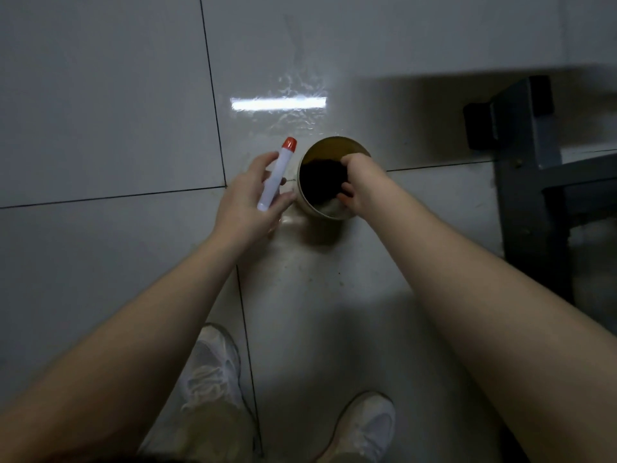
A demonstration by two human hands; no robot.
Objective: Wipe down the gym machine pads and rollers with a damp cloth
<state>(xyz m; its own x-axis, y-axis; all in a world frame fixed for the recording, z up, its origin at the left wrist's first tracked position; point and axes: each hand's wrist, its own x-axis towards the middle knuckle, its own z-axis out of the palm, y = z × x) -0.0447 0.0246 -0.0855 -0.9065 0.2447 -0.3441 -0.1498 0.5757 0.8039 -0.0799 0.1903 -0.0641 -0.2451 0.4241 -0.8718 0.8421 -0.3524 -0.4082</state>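
Note:
A small round bucket [309, 205] with a yellowish inside stands on the tiled floor below me. A dark cloth [320, 178] lies bunched inside it. My right hand [359, 185] reaches into the bucket, its fingers curled round the cloth. My left hand [248, 195] hovers just left of the bucket and grips a slim white bottle with an orange cap [277, 173], the cap pointing away from me. The bottle's lower end sits in my palm.
A dark metal frame of the gym machine [527, 155] stands at the right edge. A wet patch [293, 95] shines on the floor beyond the bucket. My white shoes [213, 369] are at the bottom. Grey tiles spread to the left.

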